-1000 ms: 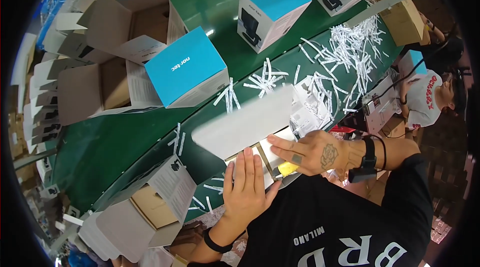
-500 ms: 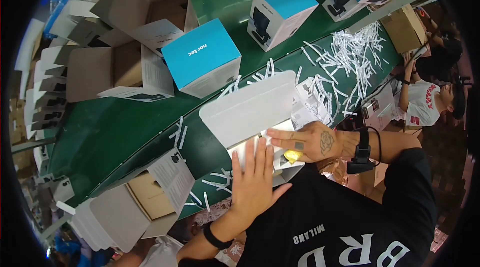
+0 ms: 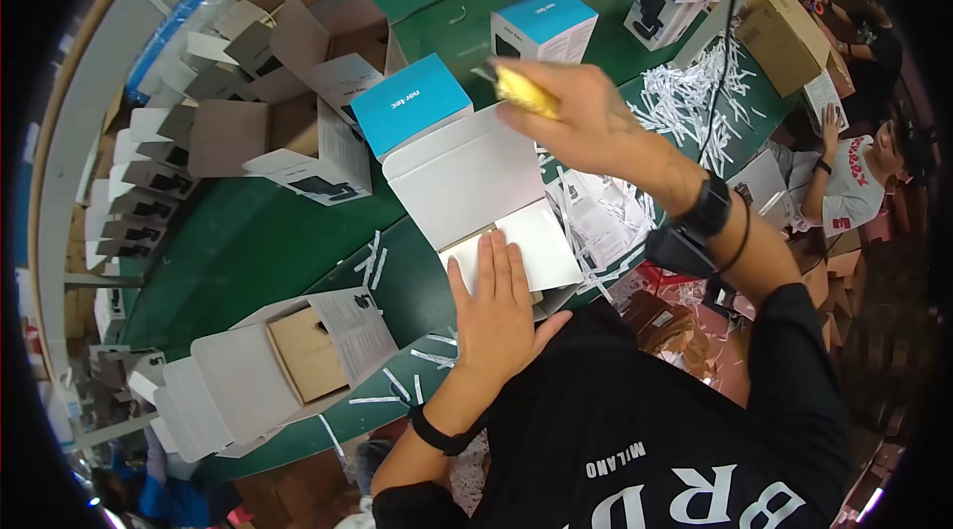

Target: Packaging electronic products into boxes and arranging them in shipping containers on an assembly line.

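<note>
My left hand (image 3: 493, 321) lies flat, fingers stretched out, on the white inner panels (image 3: 541, 243) of an open carton. The carton's grey-white lid flap (image 3: 465, 177) stands raised on the far side. Above that flap my right hand (image 3: 593, 122) is closed around a yellow thing with a greyish tip (image 3: 524, 90); blur hides its exact kind. A closed teal-topped box (image 3: 412, 107) touches the flap's far left. White printed sheets (image 3: 596, 221) lie to the right of the carton.
Open cartons (image 3: 308, 355) stand at the near left and far left (image 3: 308, 157). More teal-topped boxes (image 3: 546, 18) are at the back. Shredded paper strips (image 3: 700, 102) heap on the green table (image 3: 318, 241). At the right a co-worker (image 3: 839, 167) stands beside a brown carton (image 3: 784, 43).
My right hand has lifted off the carton's panels and moved up and away with the yellow thing. My left hand stays flat on the panels. The view has shifted slightly.
</note>
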Demonstrator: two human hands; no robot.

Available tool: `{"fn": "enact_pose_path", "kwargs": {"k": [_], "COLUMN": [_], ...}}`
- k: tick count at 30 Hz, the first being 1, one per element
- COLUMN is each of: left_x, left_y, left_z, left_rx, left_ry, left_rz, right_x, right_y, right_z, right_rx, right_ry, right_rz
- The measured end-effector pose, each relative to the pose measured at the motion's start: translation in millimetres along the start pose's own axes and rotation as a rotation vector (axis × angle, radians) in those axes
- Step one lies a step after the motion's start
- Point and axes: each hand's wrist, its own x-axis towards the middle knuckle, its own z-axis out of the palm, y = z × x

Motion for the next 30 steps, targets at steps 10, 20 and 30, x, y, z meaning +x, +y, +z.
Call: {"fn": "enact_pose_path", "kwargs": {"k": [10,20,30], "left_x": [-31.5,-34.9,-36.7], "left_y": [-2.5,25.1,42.4], "left_z": [-12.8,35.1,46.8], "left_rx": [-1.515,-1.957,-1.872], "left_ry": [0.182,0.229,0.356], "left_rz": [-0.298,-0.515,-0.426], "right_x": [-106.3,-191.0,-233.1], "right_y": [-52.0,-81.0,-83.7], "right_z": [-49.2,-35.6,-25.3], "right_rx": [0.016,0.012,0.097], "right_ry": [-0.334,-0.191,-0.165], "right_rz": [-0.181,0.298,0.427]}}
